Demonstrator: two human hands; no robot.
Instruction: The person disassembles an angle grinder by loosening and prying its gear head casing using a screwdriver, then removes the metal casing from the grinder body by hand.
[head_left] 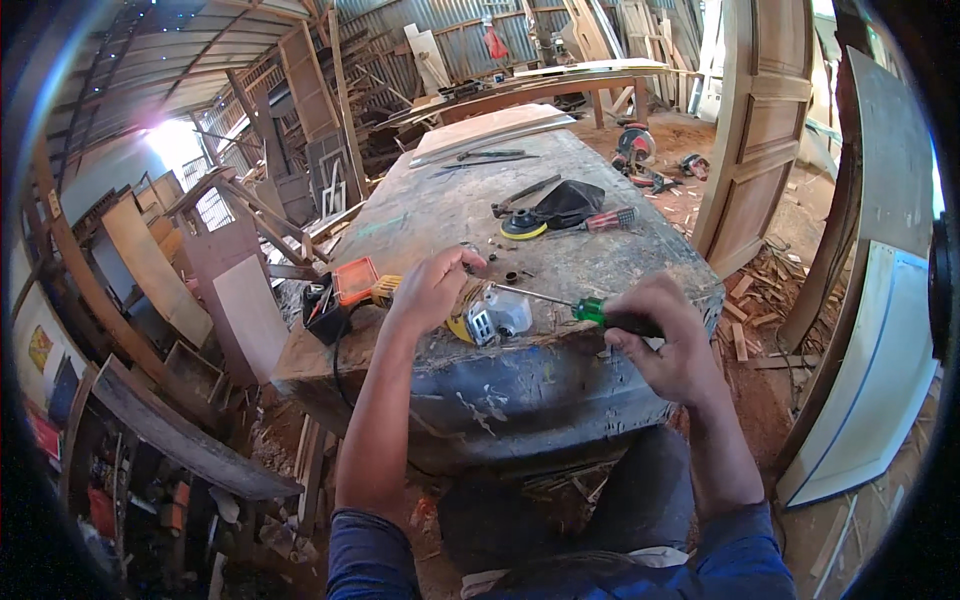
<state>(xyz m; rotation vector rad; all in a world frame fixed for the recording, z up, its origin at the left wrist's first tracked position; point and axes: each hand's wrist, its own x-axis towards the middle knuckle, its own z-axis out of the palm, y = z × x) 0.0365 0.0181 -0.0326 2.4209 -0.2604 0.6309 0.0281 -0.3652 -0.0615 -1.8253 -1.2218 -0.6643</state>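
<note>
Blue sleeves (370, 555) lead to hands set apart: the left hand (432, 288) lies over a yellow power tool (482, 322) at the bench (620, 265)'s near edge, seemingly steadying it (its exact grip I cannot tell), while the right hand (665, 345) wraps around a green-handled screwdriver (588, 309) pointed at the tool's metal head, apparently for control. Leaning boards (150, 270) crowd the left, the worn, stained benchtop runs back mid-room, and a panelled wooden door (770, 130) stands at right.

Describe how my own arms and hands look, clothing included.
Your left hand and right hand are both bare, without gloves. The forearms are uncovered, with no watch or wristband visible. The left sleeve and right sleeve are dark blue fabric, ending near the elbows, with no markings that I can make out.
</note>
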